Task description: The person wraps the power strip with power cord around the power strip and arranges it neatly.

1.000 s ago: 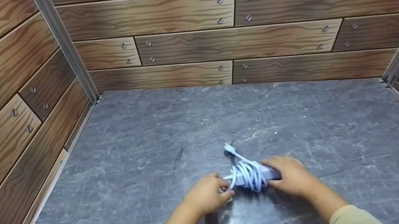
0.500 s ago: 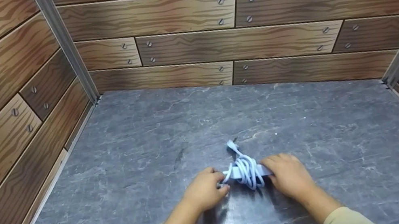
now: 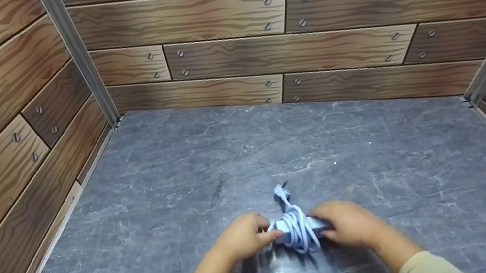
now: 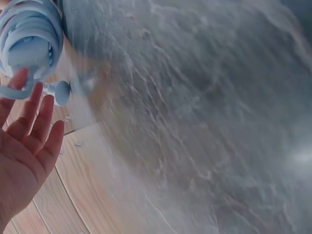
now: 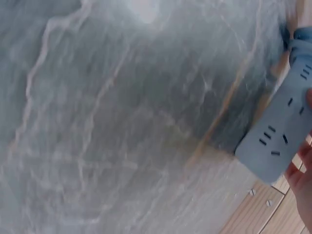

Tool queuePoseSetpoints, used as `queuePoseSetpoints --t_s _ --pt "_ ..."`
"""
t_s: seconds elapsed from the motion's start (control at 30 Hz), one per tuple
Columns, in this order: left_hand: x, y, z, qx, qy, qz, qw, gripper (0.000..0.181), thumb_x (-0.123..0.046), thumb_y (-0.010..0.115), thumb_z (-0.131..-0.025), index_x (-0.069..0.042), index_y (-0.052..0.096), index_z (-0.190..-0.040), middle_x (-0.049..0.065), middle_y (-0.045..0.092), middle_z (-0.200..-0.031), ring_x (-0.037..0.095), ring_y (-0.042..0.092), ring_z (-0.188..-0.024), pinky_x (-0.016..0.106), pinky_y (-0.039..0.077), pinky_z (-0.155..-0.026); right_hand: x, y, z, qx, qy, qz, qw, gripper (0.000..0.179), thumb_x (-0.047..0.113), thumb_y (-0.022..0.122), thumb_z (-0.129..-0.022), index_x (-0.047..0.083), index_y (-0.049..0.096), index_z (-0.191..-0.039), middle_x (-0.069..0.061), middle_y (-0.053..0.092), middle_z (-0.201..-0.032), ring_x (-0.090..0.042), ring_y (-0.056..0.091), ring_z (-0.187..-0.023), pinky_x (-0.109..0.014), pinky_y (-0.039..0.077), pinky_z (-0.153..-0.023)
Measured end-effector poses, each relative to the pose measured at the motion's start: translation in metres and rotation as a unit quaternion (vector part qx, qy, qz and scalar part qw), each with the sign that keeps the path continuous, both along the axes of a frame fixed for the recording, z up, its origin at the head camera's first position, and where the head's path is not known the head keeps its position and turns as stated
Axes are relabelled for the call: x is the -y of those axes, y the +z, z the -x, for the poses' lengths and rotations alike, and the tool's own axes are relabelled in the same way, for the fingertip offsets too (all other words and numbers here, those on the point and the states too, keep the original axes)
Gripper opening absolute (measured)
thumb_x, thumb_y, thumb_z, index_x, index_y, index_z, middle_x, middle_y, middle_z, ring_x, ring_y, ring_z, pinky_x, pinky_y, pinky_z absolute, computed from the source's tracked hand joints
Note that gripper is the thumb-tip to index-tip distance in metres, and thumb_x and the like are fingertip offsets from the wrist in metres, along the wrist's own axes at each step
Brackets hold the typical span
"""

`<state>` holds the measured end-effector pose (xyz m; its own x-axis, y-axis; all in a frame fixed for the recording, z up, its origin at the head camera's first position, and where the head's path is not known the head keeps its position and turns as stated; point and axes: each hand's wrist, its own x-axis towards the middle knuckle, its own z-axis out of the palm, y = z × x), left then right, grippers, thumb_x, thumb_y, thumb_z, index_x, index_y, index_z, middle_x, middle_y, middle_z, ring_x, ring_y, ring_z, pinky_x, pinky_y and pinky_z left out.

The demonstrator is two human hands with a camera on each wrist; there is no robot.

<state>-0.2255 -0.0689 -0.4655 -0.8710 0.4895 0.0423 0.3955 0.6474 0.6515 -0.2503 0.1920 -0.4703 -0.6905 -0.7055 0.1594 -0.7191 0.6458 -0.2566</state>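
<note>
Between my two hands is a white power strip (image 3: 319,224), with its white cord (image 3: 298,235) wound several times around the middle. My left hand (image 3: 243,237) pinches the strip's left end, by the cord. The left wrist view shows those fingers at a cord loop, thumb out of sight. My right hand (image 3: 351,223) grips the strip's other end, thumb on the near side and fingers over the far side. Outlet slots show on its face (image 5: 275,134) in the right wrist view. The plug (image 3: 280,192) sticks out beyond the coils, prongs pointing away from me.
A grey marble-patterned tabletop (image 3: 207,162) lies under the hands. Wood-print panels (image 3: 228,54) with printed screws wall it in at the back, left and right. Metal posts (image 3: 82,60) stand at the back corners.
Over the last half second, the power strip and plug have come nearer to me and slightly left. My left thumb has moved onto the strip's end; both hands still hold it.
</note>
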Motion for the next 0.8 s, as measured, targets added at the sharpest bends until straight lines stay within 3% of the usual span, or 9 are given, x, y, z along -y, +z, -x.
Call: queuePoseSetpoints --t_s 0.17,0.37,0.57,0.8 --pt "-0.0026 -0.001 0.0005 -0.012 0.021 0.016 0.9996 0.037 -0.039 0.063 -0.083 -0.016 0.048 -0.058 -0.008 0.044 -0.066 0.007 0.039 -0.059 0.021 0.033 -0.053 0.0042 -0.0052 -0.0016 -0.021 -0.024 -0.017 0.9994 0.044 0.015 0.072 -0.071 0.008 0.059 -0.112 -0.009 0.063 -0.104 -0.028 0.059 -0.096 -0.045 0.045 -0.085" --pt "-0.0028 -0.0011 0.0006 -0.011 0.054 0.011 0.9984 0.032 -0.039 0.066 -0.079 -0.016 0.054 -0.061 -0.008 0.046 -0.065 0.007 0.042 -0.059 0.022 0.036 -0.053 0.0049 -0.0078 -0.0008 -0.046 -0.036 -0.025 0.998 0.045 0.019 0.073 -0.069 0.011 0.059 -0.111 -0.007 0.063 -0.102 -0.027 0.058 -0.095 -0.046 0.045 -0.084" --pt "-0.0022 -0.0003 0.0007 0.014 0.075 -0.005 0.9971 0.035 -0.044 0.068 -0.077 -0.016 0.053 -0.062 -0.01 0.045 -0.06 0.005 0.04 -0.054 0.021 0.036 -0.049 0.0031 -0.0071 -0.0011 -0.043 -0.053 -0.027 0.9973 0.049 0.022 0.073 -0.069 0.013 0.059 -0.115 -0.005 0.062 -0.107 -0.028 0.056 -0.1 -0.048 0.043 -0.087" --pt "0.0 0.0007 0.0022 0.011 0.078 0.002 0.9969 0.032 -0.044 0.067 -0.077 -0.017 0.054 -0.068 -0.008 0.051 -0.066 0.007 0.046 -0.06 0.023 0.04 -0.054 0.0 -0.0022 0.0008 -0.032 -0.054 -0.032 0.9975 0.05 0.024 0.074 -0.068 0.014 0.058 -0.115 -0.006 0.061 -0.109 -0.029 0.056 -0.101 -0.048 0.043 -0.088"
